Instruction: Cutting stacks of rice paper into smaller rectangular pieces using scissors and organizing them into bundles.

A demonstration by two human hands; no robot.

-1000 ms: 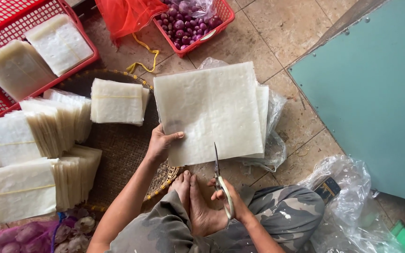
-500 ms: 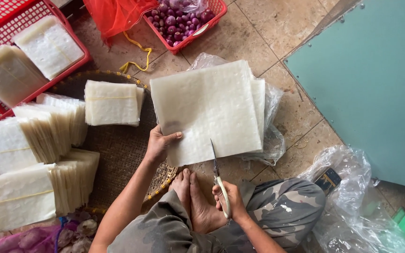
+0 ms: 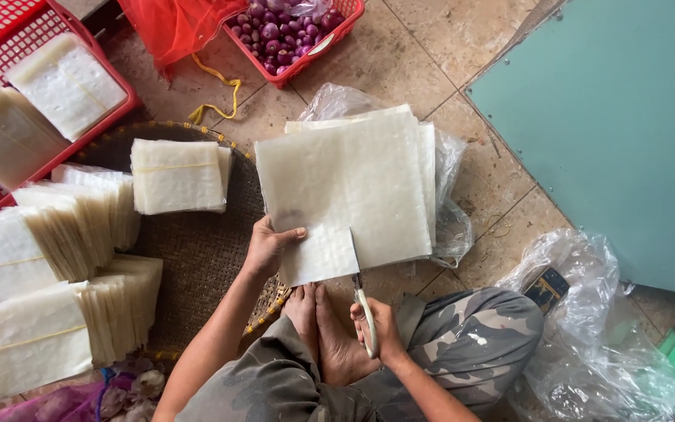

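Over the floor tiles, her left hand [image 3: 269,247] pinches the translucent sheet stack [image 3: 345,195] taut so the scissors [image 3: 361,291], gripped by the right hand [image 3: 380,332], can bite its near edge, seemingly mid-cut.

a round woven tray [image 3: 205,250] lies on the tiled floor [image 3: 423,55], carrying banded bundles of pale square sheets [image 3: 177,176]. top left, a red plastic basket [image 3: 115,98] holds more sheet stacks. another red basket of purple shallots [image 3: 279,31] sits beside a red mesh bag [image 3: 177,27]. crumpled clear plastic [image 3: 587,328] lies at the right, near a teal panel [image 3: 619,125].
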